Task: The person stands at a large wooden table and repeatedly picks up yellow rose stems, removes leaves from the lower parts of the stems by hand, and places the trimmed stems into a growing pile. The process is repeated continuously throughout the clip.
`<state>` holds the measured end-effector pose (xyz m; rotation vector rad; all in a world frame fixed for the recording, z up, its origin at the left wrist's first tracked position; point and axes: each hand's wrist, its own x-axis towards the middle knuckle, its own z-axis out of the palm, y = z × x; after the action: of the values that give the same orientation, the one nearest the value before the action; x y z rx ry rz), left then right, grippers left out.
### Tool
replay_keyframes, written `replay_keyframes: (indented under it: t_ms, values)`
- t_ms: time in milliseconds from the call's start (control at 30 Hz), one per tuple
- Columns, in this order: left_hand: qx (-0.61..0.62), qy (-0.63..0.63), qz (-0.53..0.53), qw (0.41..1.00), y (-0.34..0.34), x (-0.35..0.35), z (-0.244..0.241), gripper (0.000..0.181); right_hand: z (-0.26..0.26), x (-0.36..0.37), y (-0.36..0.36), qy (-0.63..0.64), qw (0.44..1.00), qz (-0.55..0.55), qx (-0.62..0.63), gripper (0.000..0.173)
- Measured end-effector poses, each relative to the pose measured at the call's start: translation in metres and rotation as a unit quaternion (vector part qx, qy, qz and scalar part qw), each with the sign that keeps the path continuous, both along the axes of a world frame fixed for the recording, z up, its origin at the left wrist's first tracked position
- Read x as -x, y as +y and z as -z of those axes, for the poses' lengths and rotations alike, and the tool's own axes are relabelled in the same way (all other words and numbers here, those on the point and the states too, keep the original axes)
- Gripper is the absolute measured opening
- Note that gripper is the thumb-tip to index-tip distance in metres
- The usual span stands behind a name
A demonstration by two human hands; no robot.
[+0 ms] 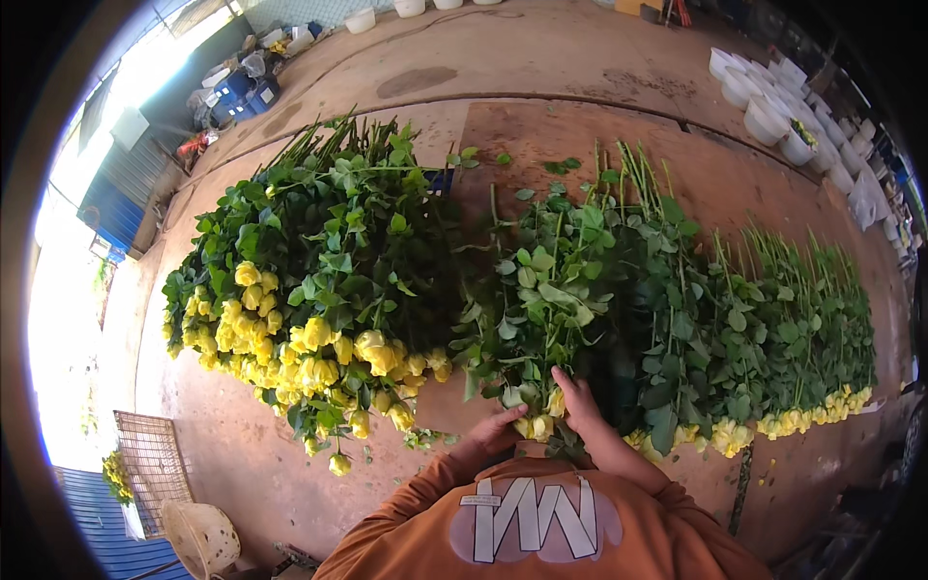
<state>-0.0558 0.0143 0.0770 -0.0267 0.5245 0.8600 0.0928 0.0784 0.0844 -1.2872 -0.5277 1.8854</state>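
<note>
Yellow roses lie close in front of my body, heads toward me and their leafy stems stretching away across the table. My left hand cups the left side of these heads, its thumb against them. On the other side, my right hand holds the same small group, thumb pointing up along the leaves. Petals and foliage hide most fingers of both hands. A large heap of yellow roses is piled to my left. Immediately right of my right forearm lies another row of leafy rose stems.
More yellow roses lie in aligned bunches at the far right. White buckets cluster on the concrete floor beyond. A wire rack and a stained tub stand at lower left. Blue crates sit at upper left.
</note>
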Motion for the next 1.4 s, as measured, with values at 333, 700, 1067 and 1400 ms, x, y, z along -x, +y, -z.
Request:
replay_keyframes:
  t_ms: [333, 700, 1067, 1400]
  values:
    - [-0.068, 0.093, -0.106, 0.988, -0.012, -0.02, 0.014, 0.04, 0.045, -0.053, -0.043, -0.312, 0.931, -0.184, -0.052, 0.037]
    - [-0.083, 0.175, -0.092, 0.977, -0.016, -0.034, -0.004, 0.039, -0.014, -0.075, -0.021, -0.164, 0.963, -0.112, -0.184, 0.031]
    - [-0.226, 0.517, 0.017, 0.825, -0.017, -0.025, 0.069, 0.054, -0.127, -0.187, -0.01, 0.05, 0.971, -0.006, -0.233, 0.036]
    - [-0.236, 0.573, 0.009, 0.785, -0.016, -0.034, 0.073, 0.051, -0.054, -0.343, -0.027, -0.297, 0.951, -0.001, -0.083, 0.031]
